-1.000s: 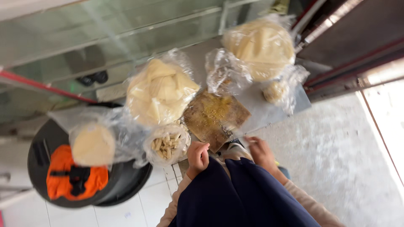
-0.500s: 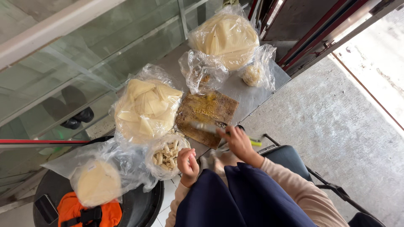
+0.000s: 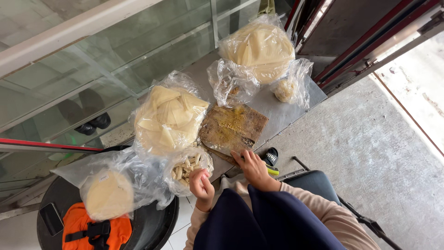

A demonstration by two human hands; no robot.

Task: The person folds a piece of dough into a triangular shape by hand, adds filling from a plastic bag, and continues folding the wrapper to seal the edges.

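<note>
So far, rolled sticks (image 3: 185,169) fill one bag. Left hand (image 3: 202,182) is curled shut by it; right hand (image 3: 252,166) lies flat, fingers apart, on the brown board (image 3: 233,128). Wrapper piles (image 3: 166,121) wait.

A black bin (image 3: 157,227) holds an orange bag (image 3: 83,229); black shoes (image 3: 95,125) lie behind glass.

- Cutting board (image 3: 233,129): centre of the metal counter (image 3: 296,104).
- Bag of folded wrappers (image 3: 169,118): board's 9 o'clock.
- Bag of round sheets (image 3: 259,46): 1 o'clock.
- Bag of rolled pieces (image 3: 187,169): 7 o'clock.
</note>
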